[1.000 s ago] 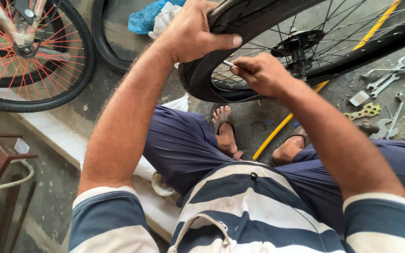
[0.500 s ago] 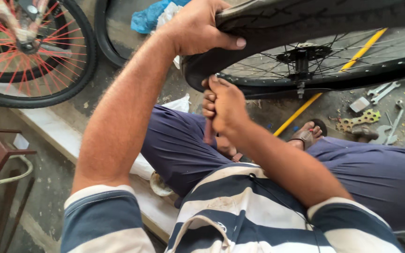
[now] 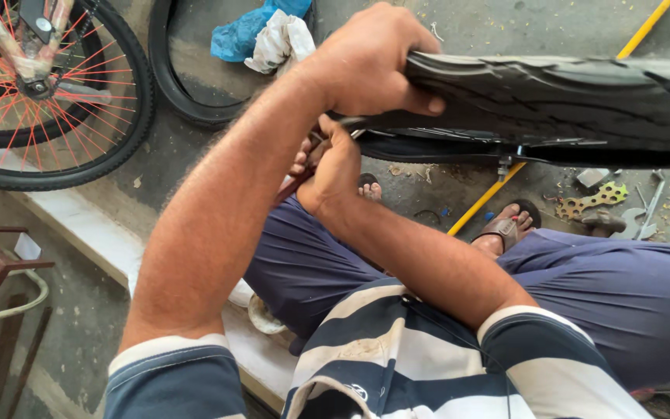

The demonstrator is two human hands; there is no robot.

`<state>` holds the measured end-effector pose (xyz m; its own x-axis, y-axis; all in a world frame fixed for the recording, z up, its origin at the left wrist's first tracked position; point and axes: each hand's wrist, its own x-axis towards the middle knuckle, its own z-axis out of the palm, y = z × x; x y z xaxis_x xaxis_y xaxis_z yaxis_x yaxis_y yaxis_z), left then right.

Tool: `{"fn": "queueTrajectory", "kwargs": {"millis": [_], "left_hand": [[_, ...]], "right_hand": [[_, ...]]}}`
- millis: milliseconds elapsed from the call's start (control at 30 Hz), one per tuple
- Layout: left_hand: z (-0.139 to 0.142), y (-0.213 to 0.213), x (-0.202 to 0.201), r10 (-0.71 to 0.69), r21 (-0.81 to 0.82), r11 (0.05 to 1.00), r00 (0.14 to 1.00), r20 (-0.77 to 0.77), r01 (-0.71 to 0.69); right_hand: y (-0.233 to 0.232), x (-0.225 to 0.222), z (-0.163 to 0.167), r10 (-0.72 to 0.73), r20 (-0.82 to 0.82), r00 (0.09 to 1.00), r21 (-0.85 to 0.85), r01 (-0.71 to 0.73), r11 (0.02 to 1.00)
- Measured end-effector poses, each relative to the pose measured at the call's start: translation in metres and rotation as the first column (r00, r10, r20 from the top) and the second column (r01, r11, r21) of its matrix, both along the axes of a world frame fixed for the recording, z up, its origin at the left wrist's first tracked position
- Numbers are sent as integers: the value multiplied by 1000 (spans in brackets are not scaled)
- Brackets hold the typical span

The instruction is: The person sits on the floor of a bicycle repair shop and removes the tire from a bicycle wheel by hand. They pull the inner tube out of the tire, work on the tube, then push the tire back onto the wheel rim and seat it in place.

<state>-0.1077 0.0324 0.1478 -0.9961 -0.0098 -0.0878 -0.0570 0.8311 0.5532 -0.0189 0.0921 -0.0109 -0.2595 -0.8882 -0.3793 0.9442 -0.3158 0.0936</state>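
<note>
Black bicycle tyre (image 3: 568,97) held edge-on across upper right of view, above lap, left hand (image 3: 374,66) clamped over its tread, thumb on the near sidewall. Right hand (image 3: 333,167) curled shut just under the tyre's left end at the rim edge; cannot tell what it pinches, fingers hidden behind left forearm. Further out: red-spoked wheel (image 3: 40,93) top left, loose tyre (image 3: 176,85) on floor with blue and white rags (image 3: 269,35), yellow bar (image 3: 486,198), flat tools (image 3: 595,200) right, sandalled foot (image 3: 505,229).

Bare floor (image 3: 459,31) at the top middle is open; tools (image 3: 599,203) at the right and a red-spoked wheel (image 3: 48,93) at the upper left block it.
</note>
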Motion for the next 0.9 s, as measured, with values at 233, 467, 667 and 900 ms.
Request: {"fn": "queueTrajectory", "kwargs": {"millis": [233,467,667,900], "left_hand": [[-9,10,-28,-8,43,999,1000,-24,9],[-2,14,-35,-98,-152,987,929,-358,45],[-12,39,-1,-265,-460,877,661,-702,-137],[-34,24,-16,-46,-357,918,844,-535,-176]], "right_hand": [[-54,-10,-35,-287,90,954,-149,298,943],[-23,-50,9,-157,-24,987,77,159,984],[24,-56,45,-71,-30,997,358,77,930],[26,-39,5,56,-180,982,86,-41,995]]}}
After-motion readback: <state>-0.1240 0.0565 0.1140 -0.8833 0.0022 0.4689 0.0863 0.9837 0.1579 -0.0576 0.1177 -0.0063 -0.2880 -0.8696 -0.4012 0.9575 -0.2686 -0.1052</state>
